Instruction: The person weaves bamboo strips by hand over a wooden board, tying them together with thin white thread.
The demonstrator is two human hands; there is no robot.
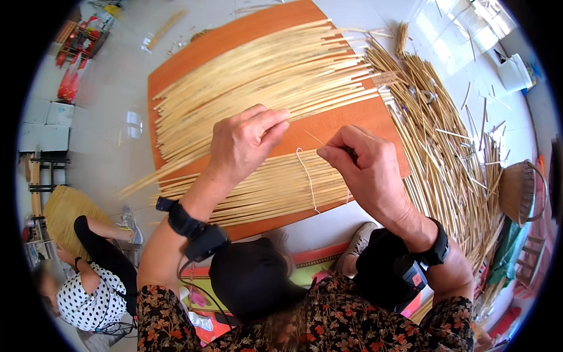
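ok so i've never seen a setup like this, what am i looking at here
There's no robot, just a person's two bare hands, with a black device strapped at the left wrist. This single picture comes from a wide fisheye camera on the person's head, looking down, so edges bend.

On the orange-brown board lie two groups of pale stalks, with a white string across the nearer one. More stalks are heaped to the right.

The right hand seems to pinch a thin strand. The left hand has thumb and forefinger together; anything between them is too small to tell.
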